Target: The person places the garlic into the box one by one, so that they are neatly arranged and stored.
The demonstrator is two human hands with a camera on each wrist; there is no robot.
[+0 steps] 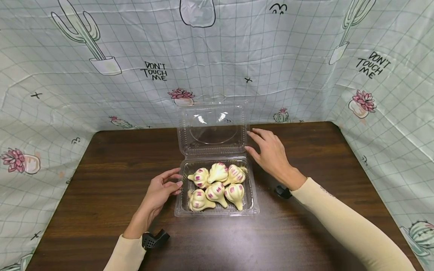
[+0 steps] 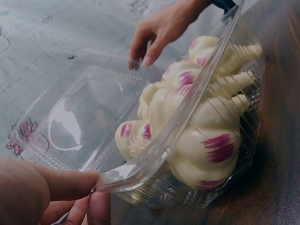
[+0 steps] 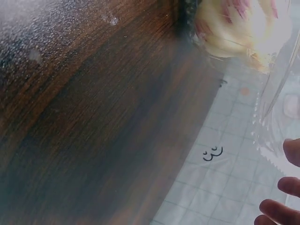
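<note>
A clear plastic clamshell container sits on the table with its lid raised at the back. Several cream garlic bulbs with purple marks lie inside, in two rows. My left hand is at the container's left side; in the left wrist view its thumb and fingers pinch the rim. At the lid's right edge is my right hand, its fingers loosely bent and its fingertips close to the plastic. Whether they touch the lid, I cannot tell.
Dark wood-grain table lies under the container. A pale grid-patterned cloth printed with cacti hangs behind and along both sides of the table. Each wrist carries a black device.
</note>
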